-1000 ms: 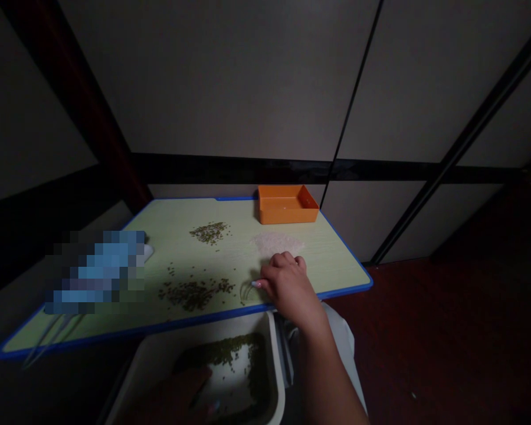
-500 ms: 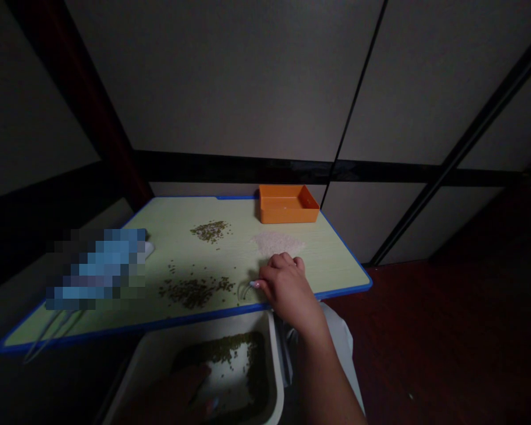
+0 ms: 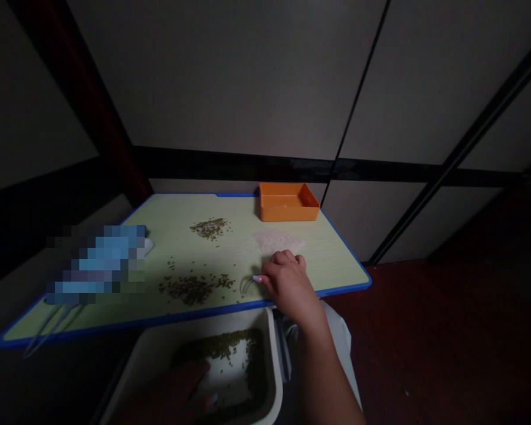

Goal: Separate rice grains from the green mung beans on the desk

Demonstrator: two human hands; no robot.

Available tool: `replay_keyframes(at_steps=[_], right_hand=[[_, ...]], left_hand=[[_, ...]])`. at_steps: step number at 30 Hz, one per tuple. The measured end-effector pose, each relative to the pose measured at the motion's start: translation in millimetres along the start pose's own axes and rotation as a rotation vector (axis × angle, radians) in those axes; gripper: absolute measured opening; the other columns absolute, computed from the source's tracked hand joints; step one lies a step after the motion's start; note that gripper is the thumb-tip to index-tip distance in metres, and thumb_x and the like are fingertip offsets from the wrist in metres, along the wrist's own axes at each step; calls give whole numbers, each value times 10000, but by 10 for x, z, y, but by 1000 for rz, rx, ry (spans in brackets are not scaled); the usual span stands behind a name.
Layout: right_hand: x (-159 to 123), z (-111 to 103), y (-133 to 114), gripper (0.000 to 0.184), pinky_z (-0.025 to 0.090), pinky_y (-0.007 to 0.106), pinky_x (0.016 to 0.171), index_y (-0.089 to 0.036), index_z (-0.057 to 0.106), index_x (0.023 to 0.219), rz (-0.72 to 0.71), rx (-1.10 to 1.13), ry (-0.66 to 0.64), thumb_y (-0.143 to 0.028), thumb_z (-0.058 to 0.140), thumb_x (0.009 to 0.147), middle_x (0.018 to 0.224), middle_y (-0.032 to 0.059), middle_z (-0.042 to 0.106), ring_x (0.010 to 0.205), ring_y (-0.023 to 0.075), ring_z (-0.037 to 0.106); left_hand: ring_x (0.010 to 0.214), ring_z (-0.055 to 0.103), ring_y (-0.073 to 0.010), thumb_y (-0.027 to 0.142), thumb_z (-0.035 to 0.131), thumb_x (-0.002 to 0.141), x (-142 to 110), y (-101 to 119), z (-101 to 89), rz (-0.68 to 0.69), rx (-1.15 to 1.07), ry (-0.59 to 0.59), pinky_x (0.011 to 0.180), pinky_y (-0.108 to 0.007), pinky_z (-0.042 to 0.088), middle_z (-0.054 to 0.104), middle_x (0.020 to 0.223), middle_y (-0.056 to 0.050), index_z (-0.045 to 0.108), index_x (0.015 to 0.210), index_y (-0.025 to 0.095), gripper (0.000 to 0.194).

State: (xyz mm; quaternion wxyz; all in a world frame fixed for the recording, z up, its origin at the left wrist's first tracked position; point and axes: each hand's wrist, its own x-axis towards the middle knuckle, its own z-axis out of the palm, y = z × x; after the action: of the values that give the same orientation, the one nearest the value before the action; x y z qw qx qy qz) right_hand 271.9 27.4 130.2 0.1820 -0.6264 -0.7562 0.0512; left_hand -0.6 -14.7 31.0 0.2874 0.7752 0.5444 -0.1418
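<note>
My right hand (image 3: 287, 283) rests low over the yellow-green board, fingers curled. A thin, pale wire loop (image 3: 246, 284) sticks out by its thumb; the rest is hidden under the hand, so its kind is unclear. Just beyond the knuckles is a spread of small whitish grains (image 3: 278, 239). Down in a white tub (image 3: 272, 348), my left hand (image 3: 177, 383) lies in deep shadow, thumb and finger apart. Small green beans or grains (image 3: 257, 372) cover parts of the tub's bottom around it.
The blue-edged board (image 3: 336, 254) carries a dark green-brown grain pile (image 3: 192, 289) in front and a smaller mixed pile (image 3: 210, 228) behind. An orange box (image 3: 289, 211) stands at the back right. A blurred-out blue object (image 3: 101, 260) with a looped cord lies left. Panelled doors (image 3: 230, 77) rise behind.
The view has shifted very slightly. My right hand stays by the whitish grains with the wire loop, and my left hand stays in the tub.
</note>
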Motion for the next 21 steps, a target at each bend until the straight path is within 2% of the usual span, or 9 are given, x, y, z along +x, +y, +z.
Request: replay_keyframes(at_steps=[7, 11, 21], right_hand=[[12, 41, -34, 223, 303, 408, 930, -198, 741, 945, -37, 42, 0, -370, 634, 1038, 1078, 87, 681, 1104, 264, 533], [22, 56, -43, 224, 307, 401, 921, -198, 737, 949, -57, 49, -3, -363, 619, 1046, 1077, 86, 677, 1095, 258, 532], [0, 69, -125, 199, 311, 391, 928, -201, 716, 958, -112, 77, 11, -312, 584, 1059, 1085, 74, 666, 1086, 244, 525]], left_hand=[[1380, 621, -346, 529, 533, 848, -33, -12, 20, -9, -37, 48, 1189, -504, 461, 669, 1479, -110, 680, 1364, 240, 609], [1379, 624, -321, 514, 507, 856, -17, -34, 49, -17, -18, 49, 1209, -486, 435, 663, 1486, -113, 662, 1390, 214, 631], [1389, 614, -325, 535, 478, 866, 27, -37, 15, 3, -11, 20, 1210, -507, 428, 632, 1520, -132, 638, 1425, 210, 666]])
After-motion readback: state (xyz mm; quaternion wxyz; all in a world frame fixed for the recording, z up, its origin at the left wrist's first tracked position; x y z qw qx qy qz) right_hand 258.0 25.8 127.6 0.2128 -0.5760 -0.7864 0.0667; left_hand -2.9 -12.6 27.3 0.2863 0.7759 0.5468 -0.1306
